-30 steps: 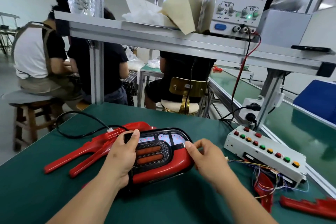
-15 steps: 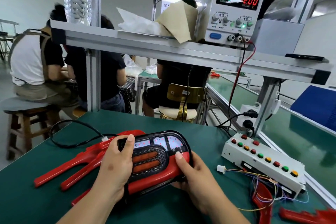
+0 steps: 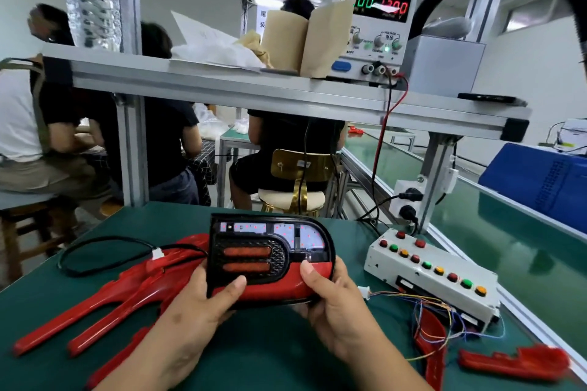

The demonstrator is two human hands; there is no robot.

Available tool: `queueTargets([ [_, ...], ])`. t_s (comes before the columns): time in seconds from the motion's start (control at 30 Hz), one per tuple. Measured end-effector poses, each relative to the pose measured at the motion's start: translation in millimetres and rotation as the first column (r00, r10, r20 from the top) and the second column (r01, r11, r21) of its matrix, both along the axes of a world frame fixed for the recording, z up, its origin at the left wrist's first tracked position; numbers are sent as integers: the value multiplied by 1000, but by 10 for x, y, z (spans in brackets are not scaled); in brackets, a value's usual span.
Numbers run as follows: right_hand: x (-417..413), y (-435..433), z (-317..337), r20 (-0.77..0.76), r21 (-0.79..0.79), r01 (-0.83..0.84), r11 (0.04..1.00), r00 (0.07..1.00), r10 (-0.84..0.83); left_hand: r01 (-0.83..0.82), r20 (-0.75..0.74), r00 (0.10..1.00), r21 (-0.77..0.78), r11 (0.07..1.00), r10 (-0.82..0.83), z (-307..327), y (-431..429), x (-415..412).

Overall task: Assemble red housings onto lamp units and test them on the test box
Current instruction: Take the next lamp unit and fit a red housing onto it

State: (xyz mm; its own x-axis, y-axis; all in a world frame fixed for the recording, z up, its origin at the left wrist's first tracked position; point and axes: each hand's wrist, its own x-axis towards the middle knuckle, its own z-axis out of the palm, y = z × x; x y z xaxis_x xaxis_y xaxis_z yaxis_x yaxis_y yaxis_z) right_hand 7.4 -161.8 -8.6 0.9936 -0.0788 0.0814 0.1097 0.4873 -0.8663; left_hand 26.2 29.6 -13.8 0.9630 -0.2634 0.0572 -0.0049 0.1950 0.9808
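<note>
Lamp unit (image 3: pixel 270 259) with red housing (image 3: pixel 273 286) fitted is held tilted up above the worktop (image 3: pixel 270 355) near its front edge. Left hand (image 3: pixel 193 305) grips its left end, right hand (image 3: pixel 333 301) its right end, thumbs on the face. Test box (image 3: pixel 435 276) sits toward the right edge, spare red housings (image 3: pixel 104 301) toward the left.

Red housing (image 3: pixel 286 287) — glossy plastic; table (image 3: pixel 270 355) — matt green.
</note>
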Motion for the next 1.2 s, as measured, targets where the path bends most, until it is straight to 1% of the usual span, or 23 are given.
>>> queueTargets([
  [0.1,-31,-100,36,23,-19,-120,993,992,121,68,46,997,-41,997,-66,12,71,40],
  [0.2,-48,-177,45,7,-22,-204,979,979,205,124,84,989,-51,991,-120,4,134,80],
  [0.3,-44,-189,30,-10,-44,-204,978,979,203,229,87,971,-47,972,-224,-20,199,103],
  [0.4,-40,-173,22,0,-52,-190,980,982,190,271,90,960,-56,961,-266,-49,228,132],
  [0.53,-60,-153,43,10,-47,-189,981,982,190,250,103,964,-60,966,-244,-62,217,157],
  [0.73,-70,-152,89,24,-129,-129,983,991,133,200,112,975,-51,979,-193,-30,166,136],
  [0.83,-57,-157,89,18,-137,-97,986,995,101,167,100,982,-50,985,-161,16,112,108],
  [0.93,-40,-196,66,-19,-122,-71,990,997,69,136,50,990,-64,989,-132,40,34,63],
  [1.0,-24,-231,34,-52,-96,-72,993,996,67,117,35,993,-27,993,-116,44,7,32],
  [1.2,18,-273,-65,-112,-46,-130,990,986,125,120,-26,993,23,993,-119,10,35,55],
])
